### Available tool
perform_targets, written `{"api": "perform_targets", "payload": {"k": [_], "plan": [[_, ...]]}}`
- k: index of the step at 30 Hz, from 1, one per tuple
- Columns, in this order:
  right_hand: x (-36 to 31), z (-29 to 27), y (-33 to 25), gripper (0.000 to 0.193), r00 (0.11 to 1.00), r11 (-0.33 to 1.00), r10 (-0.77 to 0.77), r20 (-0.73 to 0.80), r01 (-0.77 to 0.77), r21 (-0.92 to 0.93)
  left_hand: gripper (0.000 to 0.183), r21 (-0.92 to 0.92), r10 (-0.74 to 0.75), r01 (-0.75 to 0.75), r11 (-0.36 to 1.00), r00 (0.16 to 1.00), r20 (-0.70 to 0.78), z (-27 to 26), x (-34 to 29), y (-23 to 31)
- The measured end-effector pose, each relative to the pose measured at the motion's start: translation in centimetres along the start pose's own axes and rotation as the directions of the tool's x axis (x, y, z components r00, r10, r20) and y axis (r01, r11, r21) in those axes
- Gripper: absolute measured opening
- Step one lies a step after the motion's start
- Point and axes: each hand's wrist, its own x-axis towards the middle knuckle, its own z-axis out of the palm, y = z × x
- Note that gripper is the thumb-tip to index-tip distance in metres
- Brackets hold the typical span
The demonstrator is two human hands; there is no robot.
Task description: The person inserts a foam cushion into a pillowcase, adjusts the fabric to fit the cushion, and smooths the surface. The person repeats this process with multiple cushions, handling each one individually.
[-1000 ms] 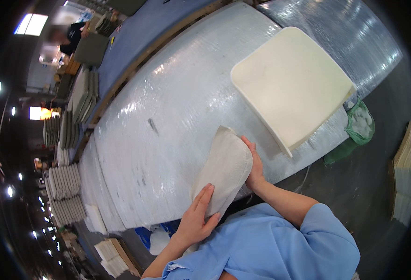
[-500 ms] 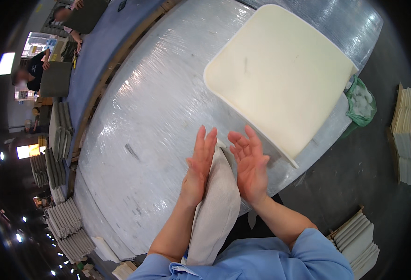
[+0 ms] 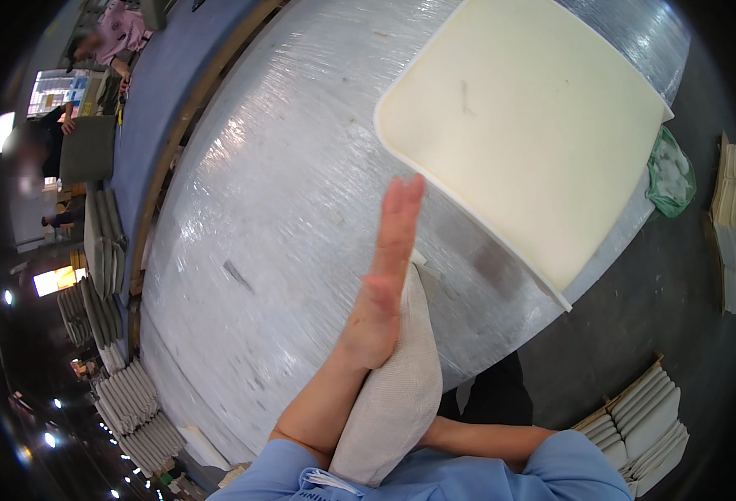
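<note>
In the head view, the left hand (image 3: 380, 288) reaches forward, its fingers straight and together, gripping nothing that shows. It runs along the left side of a beige woven-fabric cushion (image 3: 401, 392), the heel of the hand overlapping the cushion's edge; whether they touch I cannot tell. The cushion stands tilted at the near side, just in front of the light-blue shirt (image 3: 518, 480). The right forearm (image 3: 497, 442) passes behind it, hiding the right hand, so I cannot tell what that hand holds.

Beyond the cushion spreads a counter (image 3: 301, 209) covered in clear, shiny plastic film. A large cream slab with rounded corners (image 3: 518, 142) lies on its far right part. A green plastic bag with white contents (image 3: 671, 175) is at the counter's right edge. Pale cushions (image 3: 639, 422) are stacked at the near right.

At the far left runs a blue-topped counter with a wooden edge (image 3: 151, 125). There, a person in dark clothing has a hand at a grey-green cushion (image 3: 88, 149), and a person in pink (image 3: 121, 33) is farther along.
</note>
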Motion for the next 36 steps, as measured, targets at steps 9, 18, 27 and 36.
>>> {"api": "perform_targets", "payload": {"k": [9, 18, 27, 36], "plan": [[14.4, -9.9, -9.3, 0.108, 0.724, 0.862, -0.220, -0.654, 0.458, 0.217, 0.114, -0.153, -0.039, 0.035, 0.988, 0.999, -0.019, -0.8, -1.4, 0.9], [14.3, -5.6, -8.0, 0.113, 0.593, 0.772, -0.283, -0.754, 0.607, 0.187, 0.117, -0.031, 0.064, -0.059, 0.998, 0.978, 0.199, 1.0, 2.4, 1.1], [13.0, -8.1, -9.2, 0.115, 0.752, 0.880, -0.172, -0.637, 0.408, 0.244, 0.109, -0.067, 0.022, -0.025, 0.997, 0.998, -0.054, -2.4, 0.7, 1.4], [11.9, -3.0, -8.8, 0.090, 0.660, 0.848, -0.460, -0.594, 0.524, -0.074, 0.108, -0.049, 0.098, -0.100, 0.994, 0.994, -0.039, -0.7, 1.4, 3.1]]}}
